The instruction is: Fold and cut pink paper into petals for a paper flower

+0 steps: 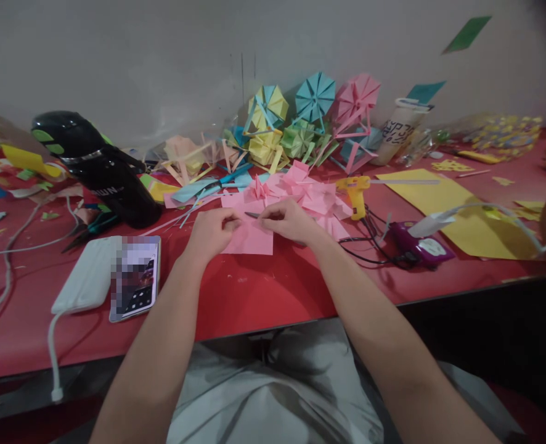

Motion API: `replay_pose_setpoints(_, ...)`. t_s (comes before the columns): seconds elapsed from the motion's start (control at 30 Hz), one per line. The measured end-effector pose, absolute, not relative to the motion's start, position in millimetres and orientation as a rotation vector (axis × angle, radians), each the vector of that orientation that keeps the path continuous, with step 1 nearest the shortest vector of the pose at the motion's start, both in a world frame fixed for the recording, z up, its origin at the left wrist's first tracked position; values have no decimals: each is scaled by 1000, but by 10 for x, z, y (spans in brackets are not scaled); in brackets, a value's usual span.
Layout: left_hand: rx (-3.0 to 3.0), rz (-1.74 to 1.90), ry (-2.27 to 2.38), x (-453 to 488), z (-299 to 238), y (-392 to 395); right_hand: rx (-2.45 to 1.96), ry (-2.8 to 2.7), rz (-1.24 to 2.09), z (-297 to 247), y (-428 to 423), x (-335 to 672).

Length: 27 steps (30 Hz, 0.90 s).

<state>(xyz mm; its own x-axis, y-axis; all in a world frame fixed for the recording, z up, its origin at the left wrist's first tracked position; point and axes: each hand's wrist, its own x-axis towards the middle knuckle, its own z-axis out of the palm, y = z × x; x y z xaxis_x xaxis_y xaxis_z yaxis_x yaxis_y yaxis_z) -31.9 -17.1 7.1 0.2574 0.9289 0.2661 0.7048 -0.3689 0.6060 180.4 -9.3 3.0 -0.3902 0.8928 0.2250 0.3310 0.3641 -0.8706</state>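
A square sheet of pink paper [254, 242] lies on the red table in front of me. My left hand [214, 231] rests at its left side, fingers curled and pinched at the paper. Over its right part, my right hand [288, 219] closes on a thin dark pointed blade [252, 215], whose tip points left toward my left hand. The rest of that tool is hidden by my fingers, so I cannot tell its kind. Just behind my hands sits a heap of folded pink paper pieces [310, 191].
At left stand a black bottle [116, 179], a white power bank [88, 274] and a phone [137, 277]. A yellow glue gun [357, 194], purple power socket [421, 243] and yellow sheet [462, 216] lie right. Folded paper umbrellas [315, 97] line the wall. Cables cross both sides.
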Motion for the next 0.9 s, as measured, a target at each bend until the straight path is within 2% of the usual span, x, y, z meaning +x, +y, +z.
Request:
replay_pose_setpoints(0.17,2154,862,1609,-402,94,-140,-1079,-1835,991,51,-76,1904)
replay_pose_setpoints(0.4,2151,907,1619,-471,120,-131,-1105,-1718,816,67,-36,1977)
replay_pose_setpoints(0.63,2188,972,1415,-362,124,-200,-953,-1931,780,21,-103,1751)
replay_pose_setpoints(0.9,2260,920,1593,-260,196,-291,-909,-1950,723,-19,-113,1702)
